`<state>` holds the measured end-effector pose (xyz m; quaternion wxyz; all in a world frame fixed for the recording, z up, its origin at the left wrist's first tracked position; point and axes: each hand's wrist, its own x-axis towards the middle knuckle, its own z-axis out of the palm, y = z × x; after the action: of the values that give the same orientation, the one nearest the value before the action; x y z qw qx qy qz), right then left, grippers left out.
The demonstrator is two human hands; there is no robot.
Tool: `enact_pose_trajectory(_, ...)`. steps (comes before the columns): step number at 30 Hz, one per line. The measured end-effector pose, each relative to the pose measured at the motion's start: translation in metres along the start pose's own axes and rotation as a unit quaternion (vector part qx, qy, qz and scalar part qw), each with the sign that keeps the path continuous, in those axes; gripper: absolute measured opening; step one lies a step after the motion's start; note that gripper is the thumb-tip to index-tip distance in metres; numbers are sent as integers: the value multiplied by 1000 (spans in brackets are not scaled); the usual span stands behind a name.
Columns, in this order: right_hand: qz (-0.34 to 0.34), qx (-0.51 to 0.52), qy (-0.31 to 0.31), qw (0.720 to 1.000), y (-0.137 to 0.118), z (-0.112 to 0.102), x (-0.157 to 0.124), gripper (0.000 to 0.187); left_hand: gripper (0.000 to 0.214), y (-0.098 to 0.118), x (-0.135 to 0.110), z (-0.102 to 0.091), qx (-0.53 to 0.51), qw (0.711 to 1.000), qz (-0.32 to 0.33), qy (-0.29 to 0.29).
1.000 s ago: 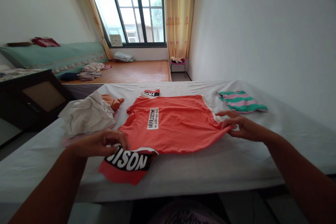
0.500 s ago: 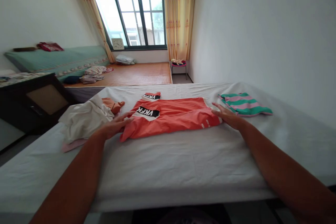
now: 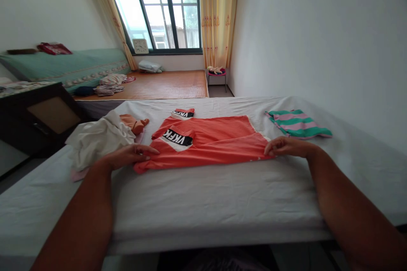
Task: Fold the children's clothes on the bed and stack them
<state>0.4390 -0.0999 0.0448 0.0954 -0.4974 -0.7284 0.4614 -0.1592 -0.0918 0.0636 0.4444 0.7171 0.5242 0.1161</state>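
An orange-red shirt (image 3: 216, 131) with black-and-white lettered panels lies spread across the white bed sheet (image 3: 216, 203) in front of me. My left hand (image 3: 132, 155) pinches its near edge at the left end. At the near right corner, my right hand (image 3: 288, 147) has thumb and fingers closed on the hem. A crumpled off-white garment (image 3: 100, 137) lies just beyond my left forearm, with an orange cloth (image 3: 135, 123) behind it. Beyond my right hand is a flat green-and-pink striped garment (image 3: 299, 123).
A dark cabinet (image 3: 41, 114) stands at the left of the bed. Farther back is a wooden platform (image 3: 165, 84) with several folded cloths, and a small stool (image 3: 217, 73) by the curtain (image 3: 218, 17). A white wall (image 3: 318, 42) runs along the right.
Both hands have moved slightly outward and closed on the shirt's near corners. The near edge is now drawn straighter and farther to the left. My view has tipped down a little.
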Motion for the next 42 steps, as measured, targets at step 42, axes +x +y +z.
enact_pose_trajectory(42, -345, -295, 112, 884, -121, 154, 144, 41, 58, 11, -31, 21, 319, 944, 44, 70)
